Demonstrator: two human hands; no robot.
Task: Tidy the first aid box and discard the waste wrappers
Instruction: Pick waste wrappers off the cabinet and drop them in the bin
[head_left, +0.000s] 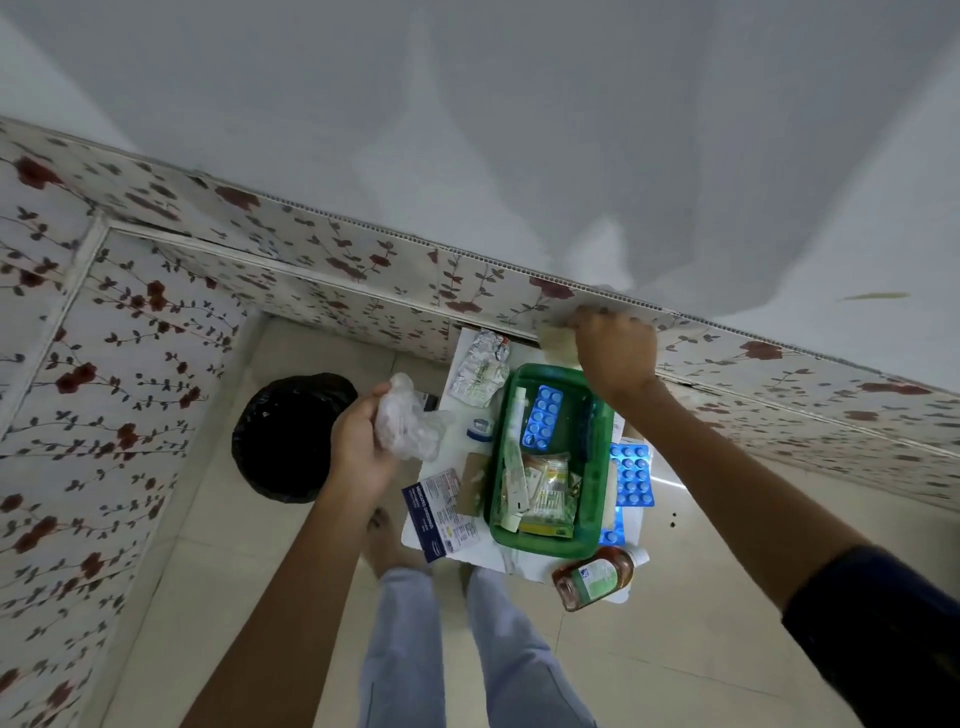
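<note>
Tiled floor (675, 649), floral wall panels (130, 364).

I'm standing barefoot in a home room: pale tiled floor (675, 649), floral-papered wall panels (130, 364) on the left and far side, a black-lined bin (291, 441) near the corner.

Floral wall panels (130, 364) border a seemingly tiled floor (675, 649).
</note>
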